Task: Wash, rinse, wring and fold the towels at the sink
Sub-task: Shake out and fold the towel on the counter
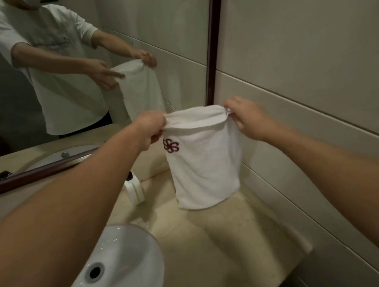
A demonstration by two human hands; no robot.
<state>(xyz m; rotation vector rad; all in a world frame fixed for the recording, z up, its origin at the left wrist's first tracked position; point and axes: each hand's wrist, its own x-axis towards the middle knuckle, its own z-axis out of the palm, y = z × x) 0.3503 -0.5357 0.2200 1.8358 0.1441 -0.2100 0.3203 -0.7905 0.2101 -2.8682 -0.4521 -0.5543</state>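
A white towel point(204, 165) with a dark red flower emblem near its upper left hangs doubled over above the beige counter, right of the sink. My left hand point(150, 130) pinches its top left corner. My right hand point(246, 118) pinches the top right corner. The towel's lower edge reaches down to about the counter surface. The white sink basin point(118, 271) with its dark drain lies at the lower left, partly hidden by my left forearm.
A white bottle point(134, 190) stands on the beige counter point(220, 247) between sink and towel. A dark-framed mirror point(78, 61) fills the upper left and reflects a person holding the towel. A tiled wall point(316, 56) closes the right side. The counter's front edge runs at lower right.
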